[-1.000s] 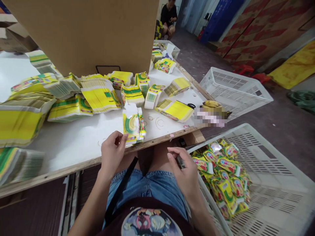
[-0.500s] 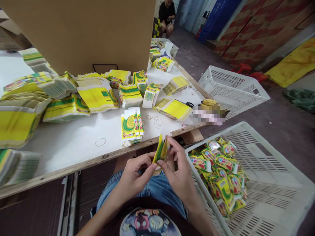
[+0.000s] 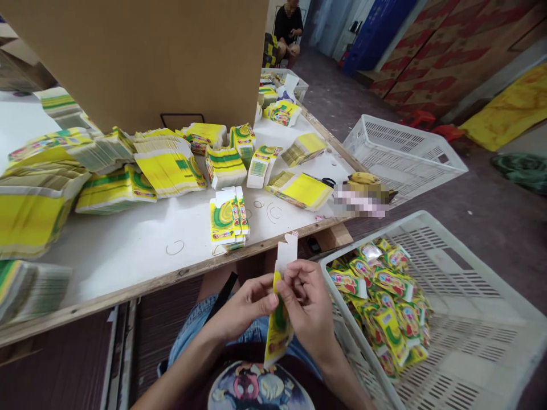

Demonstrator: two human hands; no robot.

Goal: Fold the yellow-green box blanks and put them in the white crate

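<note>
Both hands hold one flat yellow-and-green carton blank (image 3: 279,322) upright over my lap, its white flap pointing up. My left hand (image 3: 245,304) pinches its left edge between thumb and fingers. My right hand (image 3: 307,304) grips the right edge, fingers curled at the top. A small stack of the same blanks (image 3: 228,219) stands on the white table (image 3: 128,250) just ahead of the hands. A white plastic crate (image 3: 470,296) at my right holds several folded yellow-green cartons (image 3: 384,307).
Many stacks of flat yellow blanks (image 3: 166,165) cover the table's back and left. A large cardboard panel (image 3: 137,57) stands behind them. A second white crate (image 3: 401,154) sits on the floor beyond the table corner. A person (image 3: 288,31) sits far back.
My left hand left the stack on the table and joined the right over my lap. A carton blank came into both hands and now stands upright with its flap raised.
</note>
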